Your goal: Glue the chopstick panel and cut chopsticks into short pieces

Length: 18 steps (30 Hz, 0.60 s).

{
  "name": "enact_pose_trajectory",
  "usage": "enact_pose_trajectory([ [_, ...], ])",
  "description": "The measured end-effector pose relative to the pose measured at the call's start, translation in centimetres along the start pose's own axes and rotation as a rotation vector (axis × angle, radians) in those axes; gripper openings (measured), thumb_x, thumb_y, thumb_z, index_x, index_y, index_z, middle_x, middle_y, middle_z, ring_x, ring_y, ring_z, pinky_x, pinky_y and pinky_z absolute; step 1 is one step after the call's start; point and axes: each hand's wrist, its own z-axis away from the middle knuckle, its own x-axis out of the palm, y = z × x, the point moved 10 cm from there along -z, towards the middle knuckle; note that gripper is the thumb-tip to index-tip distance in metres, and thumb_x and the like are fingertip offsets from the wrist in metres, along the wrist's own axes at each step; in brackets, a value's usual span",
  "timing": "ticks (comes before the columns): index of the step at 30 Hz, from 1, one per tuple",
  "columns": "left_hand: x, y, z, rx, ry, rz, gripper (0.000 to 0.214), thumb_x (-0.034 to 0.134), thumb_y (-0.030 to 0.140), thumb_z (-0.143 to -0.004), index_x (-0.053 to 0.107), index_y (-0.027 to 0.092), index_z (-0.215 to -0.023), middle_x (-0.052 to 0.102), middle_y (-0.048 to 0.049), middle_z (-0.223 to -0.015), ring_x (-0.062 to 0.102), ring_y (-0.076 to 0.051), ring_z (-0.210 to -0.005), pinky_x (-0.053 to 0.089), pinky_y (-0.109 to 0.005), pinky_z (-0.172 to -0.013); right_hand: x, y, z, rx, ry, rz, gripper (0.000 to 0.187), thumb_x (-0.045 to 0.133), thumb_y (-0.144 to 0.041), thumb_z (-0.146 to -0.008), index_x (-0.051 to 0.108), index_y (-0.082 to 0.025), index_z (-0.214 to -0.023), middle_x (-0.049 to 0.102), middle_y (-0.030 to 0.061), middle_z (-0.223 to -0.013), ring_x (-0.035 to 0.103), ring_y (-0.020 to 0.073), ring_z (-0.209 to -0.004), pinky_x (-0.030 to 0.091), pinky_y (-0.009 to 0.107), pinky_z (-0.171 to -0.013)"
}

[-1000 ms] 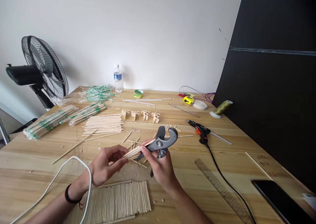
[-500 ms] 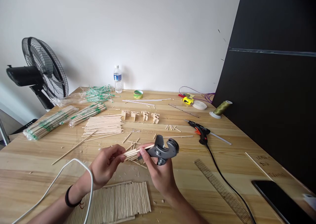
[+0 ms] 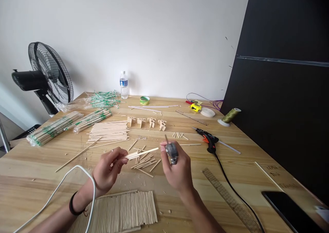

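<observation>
My left hand (image 3: pixel 109 171) pinches a few thin wooden sticks (image 3: pixel 133 155), one reaching well beyond the others to the right. In my right hand (image 3: pixel 177 173) is a grey metal hand cutter (image 3: pixel 171 151), now end-on, so its jaws are hard to make out. It is apart from the stick's tip. Below and between the hands lie short cut sticks (image 3: pixel 145 162) in a loose heap. Nearest me, a flat panel of sticks laid side by side (image 3: pixel 128 207) rests partly under my left forearm.
Long sticks (image 3: pixel 108 132), wrapped bundles (image 3: pixel 55 128) and small stick assemblies (image 3: pixel 141 122) lie farther back. At right are a glue gun (image 3: pixel 209 138) with a cord, a ruler (image 3: pixel 228 198) and a phone (image 3: pixel 293 210). A white cable (image 3: pixel 64 176) crosses my left wrist.
The cutter has moved right, away from the sticks, and turned from side-on to end-on. My hands have parted, uncovering the short cut sticks. The left hand keeps its sticks.
</observation>
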Motion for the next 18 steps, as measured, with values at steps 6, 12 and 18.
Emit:
enact_pose_trajectory([
  [6, 0.4, 0.8, 0.2, 0.029, -0.007, 0.008, 0.019, 0.052, 0.03, -0.102, 0.061, 0.018, -0.089, 0.06, 0.0016, -0.068, 0.054, -0.01, -0.051, 0.043, -0.021, -0.052, 2.4, -1.3, 0.7, -0.107, -0.127, 0.011, 0.046, 0.05, 0.003, -0.075, 0.057, -0.025, -0.11, 0.066, 0.0078, -0.104, 0.065, 0.0252, -0.099, 0.054, 0.036, -0.087],
  [12, 0.6, 1.8, 0.4, 0.068, -0.002, 0.026, 0.017, 0.053, 0.027, -0.101, 0.062, 0.018, -0.09, 0.06, 0.0021, -0.067, 0.056, -0.009, -0.052, 0.044, -0.021, -0.054, 4.4, -1.9, 1.6, -0.141, -0.229, 0.006, 0.056, 0.049, 0.008, -0.073, 0.055, -0.025, -0.117, 0.065, 0.0094, -0.111, 0.063, 0.0262, -0.105, 0.055, 0.039, -0.091],
  [18, 0.7, 2.6, 0.5, 0.105, -0.008, 0.065, 0.016, 0.055, 0.026, -0.101, 0.063, 0.018, -0.091, 0.061, 0.0018, -0.069, 0.058, -0.008, -0.051, 0.044, -0.019, -0.053, 4.7, -2.5, 1.8, -0.208, -0.202, 0.049, 0.053, 0.056, 0.005, -0.079, 0.054, -0.025, -0.122, 0.064, 0.0108, -0.114, 0.063, 0.0275, -0.107, 0.056, 0.043, -0.092],
])
